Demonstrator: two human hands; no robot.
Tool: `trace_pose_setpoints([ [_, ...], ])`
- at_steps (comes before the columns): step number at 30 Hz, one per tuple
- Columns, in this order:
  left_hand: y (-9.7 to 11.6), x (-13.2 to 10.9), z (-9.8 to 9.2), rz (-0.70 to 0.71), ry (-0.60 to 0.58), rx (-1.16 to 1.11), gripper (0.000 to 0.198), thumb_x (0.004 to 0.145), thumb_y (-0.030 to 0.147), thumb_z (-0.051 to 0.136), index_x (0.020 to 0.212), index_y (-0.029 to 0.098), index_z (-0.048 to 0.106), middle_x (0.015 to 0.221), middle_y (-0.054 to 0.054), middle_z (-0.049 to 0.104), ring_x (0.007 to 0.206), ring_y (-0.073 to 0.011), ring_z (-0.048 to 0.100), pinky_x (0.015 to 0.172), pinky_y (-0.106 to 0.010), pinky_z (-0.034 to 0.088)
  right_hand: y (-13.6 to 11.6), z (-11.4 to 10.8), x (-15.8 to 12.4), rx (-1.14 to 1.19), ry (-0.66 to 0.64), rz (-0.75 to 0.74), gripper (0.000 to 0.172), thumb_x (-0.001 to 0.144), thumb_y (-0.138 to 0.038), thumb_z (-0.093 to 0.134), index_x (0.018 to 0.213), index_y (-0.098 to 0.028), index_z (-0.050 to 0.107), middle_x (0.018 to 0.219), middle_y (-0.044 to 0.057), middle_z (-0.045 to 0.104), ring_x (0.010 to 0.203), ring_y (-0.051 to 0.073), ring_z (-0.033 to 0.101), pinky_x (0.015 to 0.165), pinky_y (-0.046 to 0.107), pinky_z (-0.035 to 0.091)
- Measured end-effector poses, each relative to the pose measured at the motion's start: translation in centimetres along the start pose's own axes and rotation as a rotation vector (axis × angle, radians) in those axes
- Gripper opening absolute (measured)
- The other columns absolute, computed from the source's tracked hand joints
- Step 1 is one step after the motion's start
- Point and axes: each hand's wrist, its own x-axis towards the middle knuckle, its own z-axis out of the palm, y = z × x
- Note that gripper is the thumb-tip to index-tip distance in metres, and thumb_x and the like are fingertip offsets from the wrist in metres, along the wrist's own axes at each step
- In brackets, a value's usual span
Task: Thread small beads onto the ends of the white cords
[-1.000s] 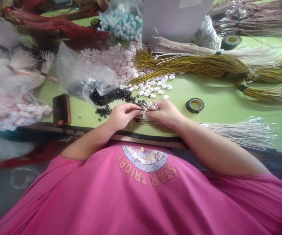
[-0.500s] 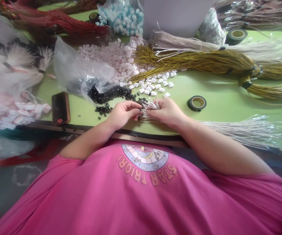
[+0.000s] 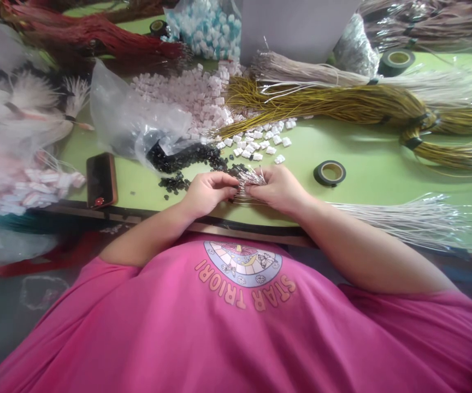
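My right hand (image 3: 279, 188) is closed around a bundle of thin white wires (image 3: 400, 218), near their silvery ends. The loose length of the bundle runs off to the right under my forearm. At the wire ends, my left hand (image 3: 209, 194) has thumb and index finger pinched together. Whatever sits between those fingertips is too small and too covered to make out. Just beyond my left hand lies a heap of small black plastic pieces (image 3: 190, 158). Behind both hands, small white connector housings (image 3: 260, 142) are scattered on the green tabletop (image 3: 354, 158).
A roll of black tape (image 3: 329, 173) lies right of my hands. Yellow wire bundles (image 3: 342, 106) stretch across the back right. A phone (image 3: 101, 180) rests at the left near the table edge, with a clear plastic bag (image 3: 125, 117) behind it.
My left hand has shifted very slightly at the wire ends, its fingertips still pinched. My right hand keeps its hold on the wires.
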Motion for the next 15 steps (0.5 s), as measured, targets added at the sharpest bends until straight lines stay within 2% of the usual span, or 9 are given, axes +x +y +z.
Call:
trace_pose_setpoints([
  [3, 0.03, 0.0, 0.11, 0.043, -0.008, 0.053, 0.019, 0.061, 0.023, 0.075, 0.078, 0.015, 0.07, 0.07, -0.002, 0.068, 0.062, -0.0112, 0.062, 0.063, -0.026, 0.052, 0.12, 0.08, 0.06, -0.023, -0.019, 0.012, 0.015, 0.066, -0.026, 0.059, 0.062, -0.012, 0.056, 0.053, -0.004, 0.047, 0.051, 0.007, 0.04, 0.049, 0.021, 0.031],
  [9, -0.45, 0.21, 0.27, 0.175, -0.045, 0.164, 0.014, 0.066, 0.021, 0.072, 0.078, 0.016, 0.07, 0.078, -0.003, 0.069, 0.071, -0.0129, 0.062, 0.068, -0.027, 0.05, -0.03, 0.23, 0.01, 0.027, -0.056, 0.001, 0.019, 0.064, -0.033, 0.065, 0.068, -0.014, 0.063, 0.06, -0.001, 0.057, 0.06, 0.013, 0.05, 0.055, 0.024, 0.037],
  [15, -0.41, -0.03, -0.04, 0.227, -0.018, 0.383, 0.014, 0.071, 0.024, 0.068, 0.082, 0.016, 0.068, 0.082, -0.004, 0.067, 0.075, -0.0143, 0.061, 0.073, -0.029, 0.048, 0.48, 0.18, 0.15, -0.001, -0.046, -0.015, 0.018, 0.068, -0.03, 0.061, 0.069, -0.012, 0.064, 0.059, -0.001, 0.056, 0.057, 0.01, 0.048, 0.054, 0.023, 0.036],
])
